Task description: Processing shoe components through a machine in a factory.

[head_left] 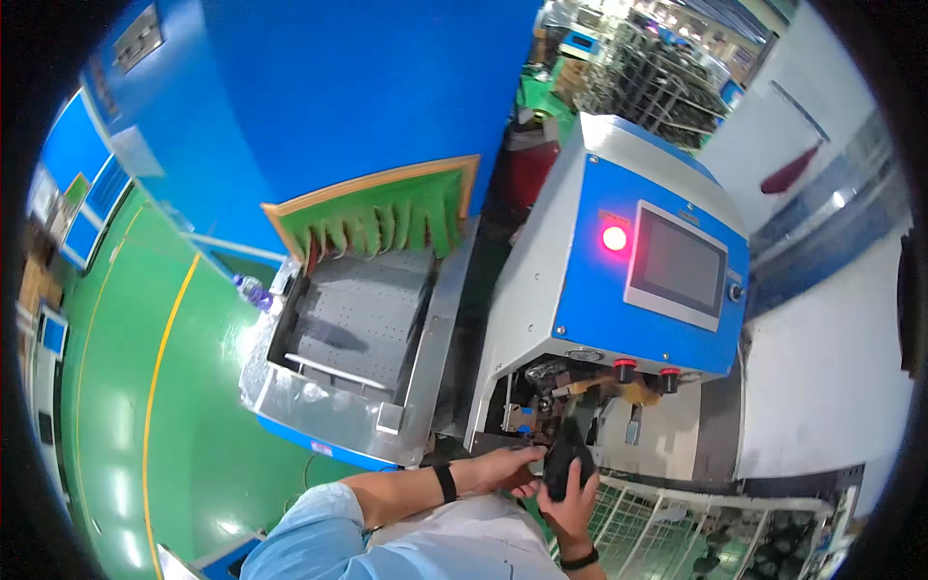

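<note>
A black shoe upper (568,462), as far as its shape shows, is held upright in front of my body, below the blue-and-white machine's head. My right hand (570,505) grips its lower part, with the fingers up along its near side. Close to its left side is my left hand (507,471), palm turned inward and fingers bent but apart; whether the fingertips touch it I cannot tell. The machine (580,280) has a dark screen (680,259) and a glowing red lamp (615,238). Its working parts (527,411) sit just beyond my hands.
To the left, a metal conveyor (362,319) passes under a green strip curtain (387,217) into a blue housing (358,87). A plastic bottle (253,291) stands at its side. At lower right is a white wire basket (657,522) near several black pieces (783,541).
</note>
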Motion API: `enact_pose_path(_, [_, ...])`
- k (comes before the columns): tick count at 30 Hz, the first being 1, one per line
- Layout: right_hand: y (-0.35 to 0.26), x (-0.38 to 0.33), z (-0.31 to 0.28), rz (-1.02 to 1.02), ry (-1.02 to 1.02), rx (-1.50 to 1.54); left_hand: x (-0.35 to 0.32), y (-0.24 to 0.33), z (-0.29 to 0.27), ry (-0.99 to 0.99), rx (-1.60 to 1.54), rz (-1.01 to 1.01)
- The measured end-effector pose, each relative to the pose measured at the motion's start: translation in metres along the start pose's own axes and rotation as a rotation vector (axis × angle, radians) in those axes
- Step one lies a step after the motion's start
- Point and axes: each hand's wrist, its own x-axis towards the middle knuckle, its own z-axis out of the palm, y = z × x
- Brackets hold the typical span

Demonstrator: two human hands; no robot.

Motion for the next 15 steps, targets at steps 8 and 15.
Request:
enact_pose_path(8, [-0.013,-0.023,-0.078,0.342,-0.303,0.707,0.007,-0.034,-0.003,-0.061,0.033,-0.288])
enact_pose_path(15, [-0.008,0.037,0.038,0.734,0.257,1.520,0.018,-0.064,-0.017,0.252,0.318,-0.121])
